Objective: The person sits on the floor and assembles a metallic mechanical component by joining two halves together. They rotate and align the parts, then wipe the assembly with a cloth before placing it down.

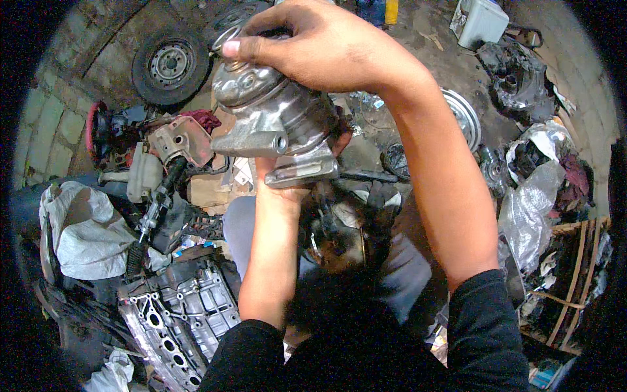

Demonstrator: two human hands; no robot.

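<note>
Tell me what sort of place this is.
Probably a vehicle repair workshop or a scrap-parts store; I can't tell which. A wheel with its tyre stands at upper left, a large engine casting lies at lower left, and a metal housing is held up in front.

Metal housing [287, 111] centre; wheel [171, 64] beyond, left; engine block [194, 307] nearer, left; rim [466, 117] right.

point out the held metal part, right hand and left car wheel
Held metal part [297, 114], head view: its body
Right hand [317, 49], head view: its back
Left car wheel [171, 64], head view: its rim
</note>
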